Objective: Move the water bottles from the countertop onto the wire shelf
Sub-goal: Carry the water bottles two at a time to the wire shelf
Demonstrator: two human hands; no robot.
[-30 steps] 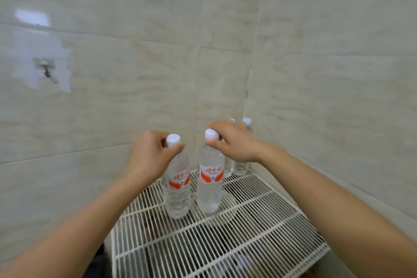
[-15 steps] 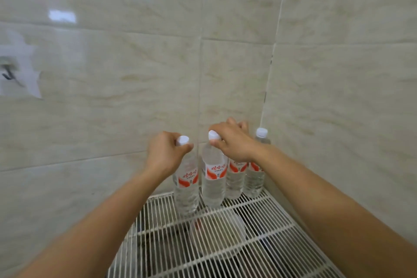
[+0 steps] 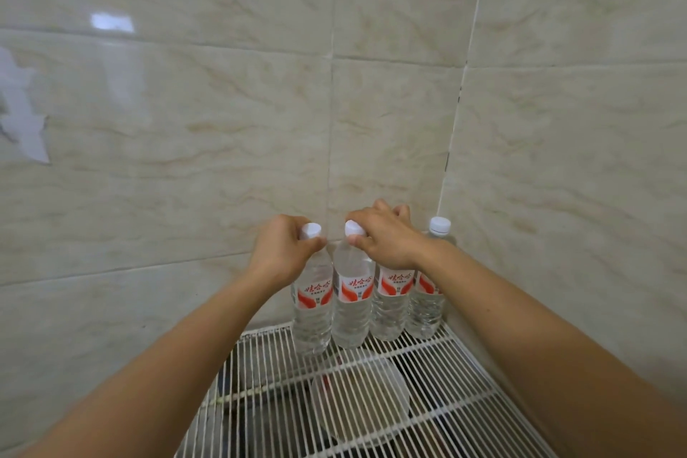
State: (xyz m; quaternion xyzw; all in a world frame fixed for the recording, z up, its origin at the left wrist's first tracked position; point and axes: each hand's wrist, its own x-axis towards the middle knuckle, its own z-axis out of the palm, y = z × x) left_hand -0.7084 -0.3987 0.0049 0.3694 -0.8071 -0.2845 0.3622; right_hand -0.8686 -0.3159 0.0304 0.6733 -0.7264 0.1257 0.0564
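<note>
My left hand [image 3: 284, 253] grips neck of leftmost bottle [image 3: 312, 303]; right hand [image 3: 384, 240] grips second bottle [image 3: 351, 299]. Four bottles upright in row at back of wire shelf [image 3: 438, 394], against tiled wall.

Glossy beige marble-tiled corner walls [image 3: 223, 123]

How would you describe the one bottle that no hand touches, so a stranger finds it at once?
Look where the two tiled walls meet, at the back of the white wire shelf. Four water bottles stand there in a row. It is the rightmost bottle, nearest the corner, and the only one whose white cap is fully uncovered.
</note>
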